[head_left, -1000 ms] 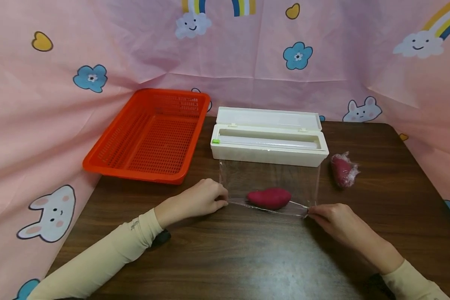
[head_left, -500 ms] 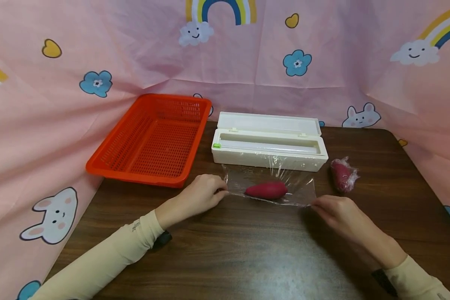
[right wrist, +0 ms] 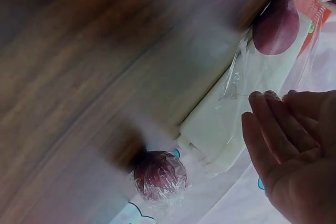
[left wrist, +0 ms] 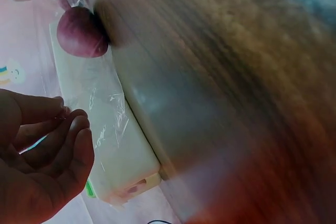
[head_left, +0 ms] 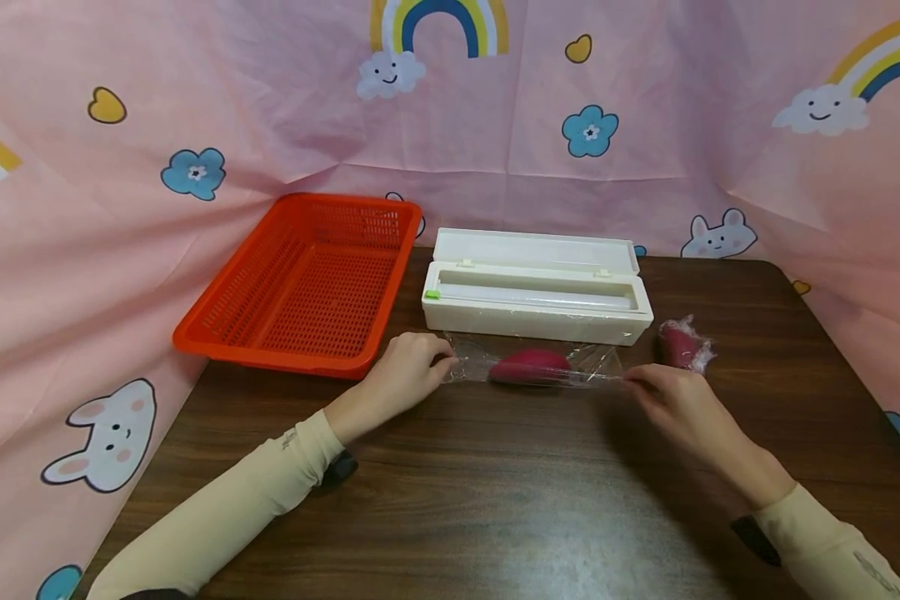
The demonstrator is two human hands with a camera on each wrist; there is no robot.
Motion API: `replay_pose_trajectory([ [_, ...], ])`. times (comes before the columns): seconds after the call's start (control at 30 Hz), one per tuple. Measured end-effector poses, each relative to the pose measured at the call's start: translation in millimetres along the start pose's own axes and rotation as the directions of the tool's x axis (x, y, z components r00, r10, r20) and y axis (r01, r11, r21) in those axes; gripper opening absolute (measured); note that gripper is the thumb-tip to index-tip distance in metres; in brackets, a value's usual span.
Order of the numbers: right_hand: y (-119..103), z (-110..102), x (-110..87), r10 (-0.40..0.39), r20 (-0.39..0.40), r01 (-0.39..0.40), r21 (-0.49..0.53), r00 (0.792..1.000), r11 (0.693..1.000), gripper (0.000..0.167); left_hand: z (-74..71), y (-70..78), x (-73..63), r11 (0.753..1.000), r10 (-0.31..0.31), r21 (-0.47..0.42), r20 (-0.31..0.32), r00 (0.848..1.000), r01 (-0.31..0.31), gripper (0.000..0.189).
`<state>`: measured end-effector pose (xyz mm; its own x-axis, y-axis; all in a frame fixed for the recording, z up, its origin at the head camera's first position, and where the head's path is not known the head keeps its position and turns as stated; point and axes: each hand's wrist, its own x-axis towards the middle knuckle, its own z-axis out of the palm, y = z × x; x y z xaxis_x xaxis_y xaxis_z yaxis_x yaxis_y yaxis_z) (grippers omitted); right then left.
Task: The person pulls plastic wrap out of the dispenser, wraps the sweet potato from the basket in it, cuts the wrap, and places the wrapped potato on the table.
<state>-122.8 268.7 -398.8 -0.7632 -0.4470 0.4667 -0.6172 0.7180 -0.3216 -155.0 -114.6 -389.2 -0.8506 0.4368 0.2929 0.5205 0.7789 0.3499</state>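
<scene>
A purple-red sweet potato (head_left: 528, 367) lies on a sheet of clear cling film (head_left: 600, 362) just in front of the white film box. My left hand (head_left: 407, 371) pinches the film's near left corner, thumb against fingers, as the left wrist view confirms. At the near right corner my right hand (head_left: 678, 412) pinches the film too. Between the hands the film's edge runs as a taut band across the front of the sweet potato. Beyond my right hand lies a second sweet potato (head_left: 681, 346), wrapped in crumpled film and partly hidden by the hand in the head view.
The white cling film box (head_left: 528, 322) stands with its lid raised and a film roll (head_left: 536, 296) inside. To its left sits an orange-red plastic basket (head_left: 266, 358). A patterned pink cloth (head_left: 495, 125) hangs behind the dark wooden table (head_left: 480, 500).
Both hands have moved away from the person, carrying the film's near edge up against the sweet potato. The film that lay stretched from the box is now folded and slack behind it.
</scene>
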Motion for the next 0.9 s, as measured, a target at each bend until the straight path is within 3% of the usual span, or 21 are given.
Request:
replay_pose_trajectory([
  [0.53, 14, 9, 20.2, 0.129, 0.021, -0.129, 0.011, 0.991, 0.992, 0.009, 10.6, -5.6, 19.9, 0.998, -0.068, 0.001, -0.023, 0.997, 0.068, 0.011],
  [0.9, 24, 21, 38.6, 0.168, 0.021, -0.167, -0.022, 0.986, 0.986, 0.007, 21.4, -14.1, 34.8, 0.990, -0.134, 0.037, -0.009, 0.991, 0.135, 0.019],
])
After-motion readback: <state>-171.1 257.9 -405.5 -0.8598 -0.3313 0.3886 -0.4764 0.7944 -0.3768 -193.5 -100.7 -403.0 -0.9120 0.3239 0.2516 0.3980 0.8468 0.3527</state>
